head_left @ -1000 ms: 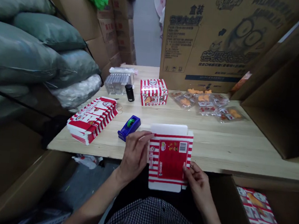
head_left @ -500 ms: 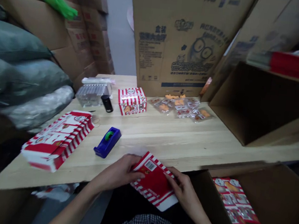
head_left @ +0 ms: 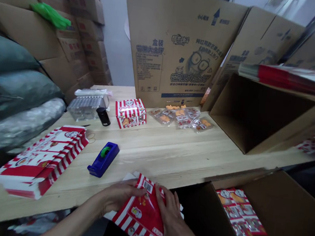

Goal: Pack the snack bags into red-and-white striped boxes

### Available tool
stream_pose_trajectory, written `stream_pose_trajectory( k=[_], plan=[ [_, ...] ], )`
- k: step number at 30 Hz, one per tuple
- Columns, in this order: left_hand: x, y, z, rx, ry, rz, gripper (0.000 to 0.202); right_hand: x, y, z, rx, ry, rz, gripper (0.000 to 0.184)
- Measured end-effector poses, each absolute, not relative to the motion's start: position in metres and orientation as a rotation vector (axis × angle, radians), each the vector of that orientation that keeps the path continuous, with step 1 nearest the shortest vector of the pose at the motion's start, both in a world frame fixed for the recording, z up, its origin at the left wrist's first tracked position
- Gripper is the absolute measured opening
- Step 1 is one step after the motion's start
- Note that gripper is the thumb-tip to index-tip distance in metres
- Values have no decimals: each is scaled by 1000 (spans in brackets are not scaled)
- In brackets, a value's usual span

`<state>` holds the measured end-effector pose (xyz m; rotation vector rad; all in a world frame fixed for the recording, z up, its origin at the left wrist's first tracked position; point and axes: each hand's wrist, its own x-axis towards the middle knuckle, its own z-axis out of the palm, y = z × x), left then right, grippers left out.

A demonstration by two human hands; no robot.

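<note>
Both my hands hold a red-and-white striped paper carton [head_left: 143, 216] at the table's front edge. It shows a barcode and a small logo, and white flaps stick out beside it. My left hand [head_left: 118, 196] grips its left side, thumb near the barcode. My right hand [head_left: 170, 217] lies over its right side with fingers bent around the edge, hiding part of it. Beyond my left hand stands a blue tape dispenser [head_left: 103, 160] with a green roll. A stack of flat striped cartons [head_left: 45, 157] rests farther left.
A made-up striped box [head_left: 130, 113] stands at the back, beside clear candy packets [head_left: 184, 117]. Left of it are a black cylinder [head_left: 103, 116] and clear plastic containers [head_left: 87, 105]. An open cardboard box [head_left: 260, 116] lies on the right; a lower box [head_left: 285, 204] holds printed packs [head_left: 241, 213].
The carton has turned and now shows its logo and striped lower part, with white flaps sticking out. My right hand has moved over its face. The camera view has shifted.
</note>
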<state>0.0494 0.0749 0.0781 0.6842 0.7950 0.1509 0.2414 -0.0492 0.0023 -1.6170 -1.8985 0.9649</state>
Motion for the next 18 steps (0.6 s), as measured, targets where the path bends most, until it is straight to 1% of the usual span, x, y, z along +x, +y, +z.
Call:
stream_pose_trajectory(
  k=[2, 3, 5, 6, 8, 9, 10, 11, 12, 13, 14, 16, 18],
  plan=[
    [51, 76, 82, 731, 792, 126, 40, 230, -54, -1, -1657, -1873, 901, 152],
    [51, 78, 88, 794, 804, 117, 38, 227, -55, 1, -1653, -1839, 869, 146],
    [47, 82, 105, 1045, 861, 166, 35, 225, -54, 8, -1615, -1729, 809, 127],
    [44, 84, 114, 1223, 907, 267, 35, 226, -51, 12, -1583, -1658, 798, 117],
    [38, 83, 125, 1559, 1046, 661, 33, 231, -42, 18, -1506, -1457, 825, 105],
    [37, 78, 125, 1660, 1129, 898, 35, 233, -37, 19, -1469, -1331, 855, 104],
    [39, 70, 122, 1701, 1209, 1107, 43, 234, -32, 21, -1439, -1208, 881, 105],
    [43, 59, 114, 1690, 1267, 1250, 57, 234, -28, 21, -1415, -1099, 903, 107],
    [49, 46, 104, 1647, 1300, 1318, 72, 231, -26, 22, -1403, -1012, 912, 110],
    [57, 32, 91, 1608, 1271, 1272, 86, 227, -24, 23, -1404, -959, 908, 111],
    [66, 19, 78, 1525, 1192, 1178, 93, 221, -25, 24, -1417, -945, 895, 113],
    [82, 1, 57, 1284, 1028, 1039, 93, 209, -31, 27, -1457, -1004, 875, 118],
    [89, -3, 48, 1091, 1003, 1046, 91, 203, -40, 31, -1462, -1109, 908, 125]
  ],
)
